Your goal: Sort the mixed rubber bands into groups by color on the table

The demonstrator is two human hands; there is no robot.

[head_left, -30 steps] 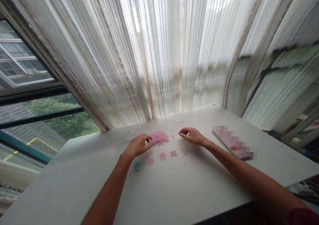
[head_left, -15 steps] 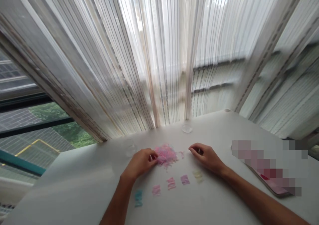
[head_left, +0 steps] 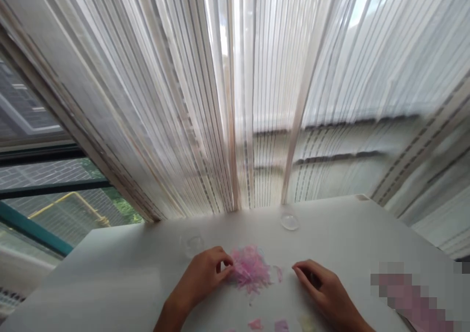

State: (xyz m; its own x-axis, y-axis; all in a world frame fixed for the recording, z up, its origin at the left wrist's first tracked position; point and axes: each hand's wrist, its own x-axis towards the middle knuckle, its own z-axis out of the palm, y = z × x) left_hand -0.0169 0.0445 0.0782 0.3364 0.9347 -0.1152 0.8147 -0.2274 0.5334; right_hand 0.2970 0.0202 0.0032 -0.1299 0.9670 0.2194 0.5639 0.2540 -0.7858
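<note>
A loose pile of thin pink and lilac strips [head_left: 251, 268] lies on the white table. At the pile's left edge is my left hand [head_left: 207, 275], thumb and forefinger drawn together against the strips; whether a strip is between them is hidden. My right hand [head_left: 323, 285] is to the right of the pile, its fingertips pinched near a few stray pink strips [head_left: 278, 273]. Anything in that pinch is too small to make out. Nearer to me are small separate groups of strips: pink [head_left: 256, 323], purple [head_left: 281, 325] and pale yellow [head_left: 306, 322], partly cut off by the frame.
Two clear round dishes stand behind the pile, the left dish [head_left: 191, 243] and the right dish [head_left: 290, 221]. A pink, blurred-out flat object [head_left: 411, 297] lies at the right. Striped sheer curtains [head_left: 235, 102] hang behind the table's far edge [head_left: 257, 208].
My view has tilted upward, so the table and strips sit lower and the blue group has left the frame. Left fingers have drawn closer together at the pile; the right hand stays pinched.
</note>
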